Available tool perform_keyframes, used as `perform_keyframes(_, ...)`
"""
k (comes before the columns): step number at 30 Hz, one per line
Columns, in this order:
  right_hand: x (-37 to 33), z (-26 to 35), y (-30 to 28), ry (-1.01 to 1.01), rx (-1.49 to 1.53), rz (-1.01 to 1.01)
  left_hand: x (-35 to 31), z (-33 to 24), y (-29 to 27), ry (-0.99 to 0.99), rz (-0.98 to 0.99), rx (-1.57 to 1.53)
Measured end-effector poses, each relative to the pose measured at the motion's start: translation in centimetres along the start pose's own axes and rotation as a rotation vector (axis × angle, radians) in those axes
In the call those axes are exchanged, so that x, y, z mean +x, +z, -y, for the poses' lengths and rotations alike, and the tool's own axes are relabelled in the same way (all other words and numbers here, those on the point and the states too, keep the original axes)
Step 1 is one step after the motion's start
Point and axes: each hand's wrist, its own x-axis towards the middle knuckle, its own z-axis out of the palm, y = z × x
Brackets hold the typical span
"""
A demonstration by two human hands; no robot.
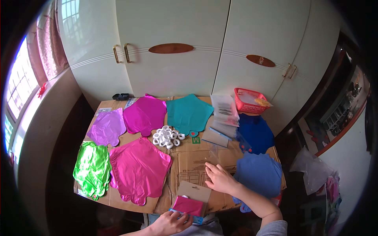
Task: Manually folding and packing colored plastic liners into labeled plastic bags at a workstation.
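Observation:
My left hand (171, 224) is closed on the lower edge of a small pack (188, 205) near the table's front edge. A folded pink sheet and blue trim show in the pack, with a tan card (195, 190) with a hanging hole at its top. Beyond it to the right, my right hand (220, 179) reaches over the cardboard with its fingers apart, holding nothing that I can see. Left of the pack lies a stack of large pink foil sheets (139, 169), shaped like flat star balloons. Nearest my right forearm is a light-blue stack (258, 173) of the same shape.
More flat stacks lie around: green (91, 169), lilac (106, 126), magenta (145, 115), teal (189, 113) and dark blue (256, 133). Several white rings (167, 136) form a heap. Clear plastic bags (225, 110) stand beside a red basket (248, 107). Cardboard (193, 162) covers the table before white cabinets (169, 23).

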Motion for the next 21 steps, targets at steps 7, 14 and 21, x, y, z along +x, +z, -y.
perform_keyframes(7, -1.0, 0.5, 0.1, -0.165, -0.007, -0.082, -0.2, -0.2, 0.1, -0.031, 0.012, 0.007)
perform_keyframes(14, -1.2, 1.4, 1.4, -0.18, -0.175, -0.26, 0.3, -0.3, 0.0, -0.026, 0.038, 0.014)
perform_keyframes(21, -0.2, 1.4, 0.4, 0.043, 0.235, -0.163, -1.5, -0.9, 2.4, -0.03, 0.045, -0.02)
